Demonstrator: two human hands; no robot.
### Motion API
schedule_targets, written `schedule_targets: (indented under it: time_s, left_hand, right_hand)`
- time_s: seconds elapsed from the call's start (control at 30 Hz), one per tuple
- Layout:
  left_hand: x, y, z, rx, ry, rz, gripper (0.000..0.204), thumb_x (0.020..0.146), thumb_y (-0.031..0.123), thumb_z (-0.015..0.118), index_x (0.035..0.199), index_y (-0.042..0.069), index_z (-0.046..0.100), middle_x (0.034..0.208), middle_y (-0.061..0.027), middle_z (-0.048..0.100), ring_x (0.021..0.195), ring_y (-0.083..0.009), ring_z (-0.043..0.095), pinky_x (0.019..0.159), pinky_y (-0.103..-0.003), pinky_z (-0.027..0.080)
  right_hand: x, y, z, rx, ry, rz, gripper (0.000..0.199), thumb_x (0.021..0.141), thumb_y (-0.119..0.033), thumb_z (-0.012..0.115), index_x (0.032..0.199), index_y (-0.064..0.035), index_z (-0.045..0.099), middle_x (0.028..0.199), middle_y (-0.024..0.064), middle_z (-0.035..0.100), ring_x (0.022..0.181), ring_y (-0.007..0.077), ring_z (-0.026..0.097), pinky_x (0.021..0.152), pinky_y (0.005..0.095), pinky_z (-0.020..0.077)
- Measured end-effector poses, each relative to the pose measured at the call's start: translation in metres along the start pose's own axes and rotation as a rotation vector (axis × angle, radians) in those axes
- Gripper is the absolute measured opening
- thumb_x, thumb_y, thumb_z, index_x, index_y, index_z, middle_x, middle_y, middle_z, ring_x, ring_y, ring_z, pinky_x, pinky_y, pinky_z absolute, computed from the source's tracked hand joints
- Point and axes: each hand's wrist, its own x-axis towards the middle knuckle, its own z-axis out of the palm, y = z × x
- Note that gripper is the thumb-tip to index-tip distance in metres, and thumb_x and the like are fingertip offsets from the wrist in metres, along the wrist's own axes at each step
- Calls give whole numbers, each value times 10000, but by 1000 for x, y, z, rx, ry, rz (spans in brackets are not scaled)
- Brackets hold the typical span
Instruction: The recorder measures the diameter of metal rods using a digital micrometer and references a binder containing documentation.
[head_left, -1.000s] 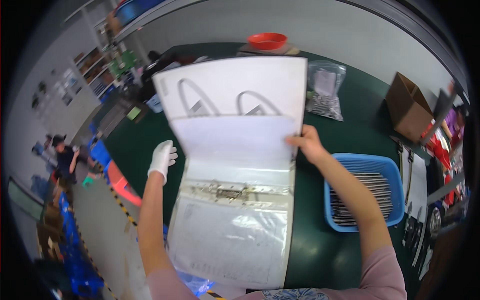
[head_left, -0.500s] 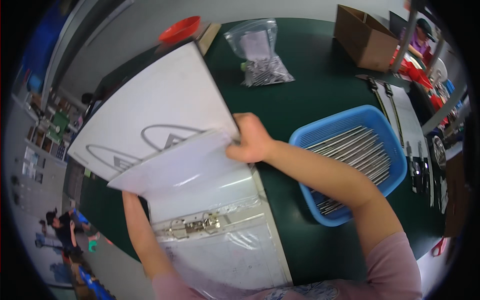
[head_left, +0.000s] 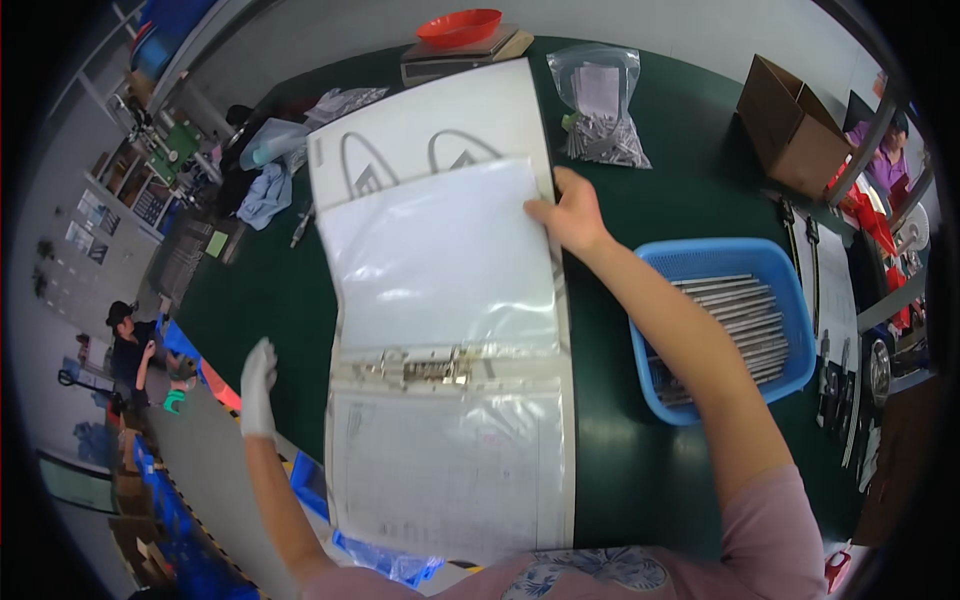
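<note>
A white ring binder (head_left: 563,450) lies opened out lengthwise in front of me, its metal clip (head_left: 437,370) across the middle. Clear sleeves with papers cover both halves; the upper plastic sleeve (head_left: 445,255) lies against the far cover, which has large dark loops printed on it. My right hand (head_left: 577,215) grips the right edge of that far cover, thumb on top and fingers hidden beneath. Off to the binder's left, my left hand (head_left: 258,385), in a white glove, is apart from it, fingers stretched out and holding nothing.
Right of the binder stands a blue basket (head_left: 720,245) of thin metal rods (head_left: 740,320). Calipers (head_left: 815,270) and marker-like tools lie beyond it. Farther back are a zip bag of metal parts (head_left: 605,135), a cardboard box (head_left: 790,130) and a scale (head_left: 460,60) bearing a red dish (head_left: 460,28).
The far cover has swung rightward and now lies straighter, with the sleeve flattened against it. My left hand has come out from under the binder to the left. My view has turned left.
</note>
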Motion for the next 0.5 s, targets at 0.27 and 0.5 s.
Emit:
schedule_targets:
  time_s: [0.27, 0.5]
  left_hand:
    - [-204, -10, 83, 707, -63, 457, 817, 565, 79, 647, 1296, 19, 286, 1361, -174, 224, 1264, -319, 198, 1031, -395, 172]
    - [-183, 5, 87, 990, 221, 769, 766, 517, 325, 800, 1087, -84, 492, 1061, -263, 527, 980, -382, 502, 885, -440, 371]
  right_hand:
    - [36, 8, -36, -268, 373, 175, 336, 651, -56, 591, 968, -10, 493, 960, 191, 553, 912, 334, 542, 790, 395, 437]
    - [38, -12, -9, -209, 317, 489, 467, 644, -190, 620, 1053, -46, 448, 1060, 171, 518, 1022, 302, 496, 854, 382, 420]
